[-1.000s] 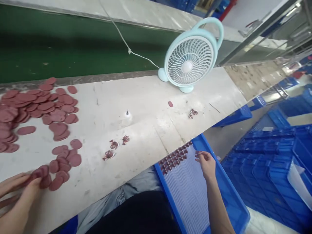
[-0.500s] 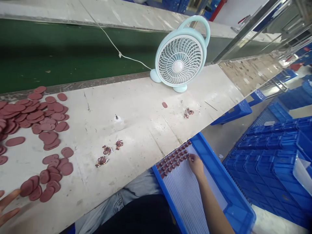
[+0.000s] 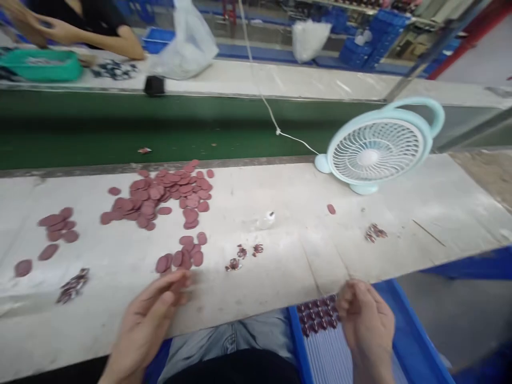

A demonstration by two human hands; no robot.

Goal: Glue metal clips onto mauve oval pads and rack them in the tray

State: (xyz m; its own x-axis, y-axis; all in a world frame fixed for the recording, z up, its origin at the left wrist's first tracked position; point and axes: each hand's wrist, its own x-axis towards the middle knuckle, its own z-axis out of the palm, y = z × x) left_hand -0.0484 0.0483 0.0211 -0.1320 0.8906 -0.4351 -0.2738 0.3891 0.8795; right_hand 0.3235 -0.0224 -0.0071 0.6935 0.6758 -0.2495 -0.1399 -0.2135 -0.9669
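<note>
My left hand (image 3: 154,309) lies over the near edge of the white bench (image 3: 280,277), fingers stretched out, tips right beside a small cluster of reddish-brown oval discs (image 3: 184,257). My right hand (image 3: 366,314) hovers with fingers curled in over the top of a blue tray (image 3: 416,341) on my lap. Rows of small dark red parts (image 3: 316,314) sit at the tray's upper end, just left of that hand. I see nothing in either hand. A large pile of the same discs (image 3: 168,192) is spread farther back on the bench.
A pale blue desk fan (image 3: 376,149) stands at the back right, its cord running over the green conveyor belt (image 3: 160,133). Small clumps of parts (image 3: 242,252) lie mid-bench, with others (image 3: 374,232) at the right. Across the belt, a co-worker's arm (image 3: 100,37) and a green bin (image 3: 40,65).
The view swung left and up. My left hand came back in beside the small disc cluster. My right hand lifted off the tray's rows and curled shut.
</note>
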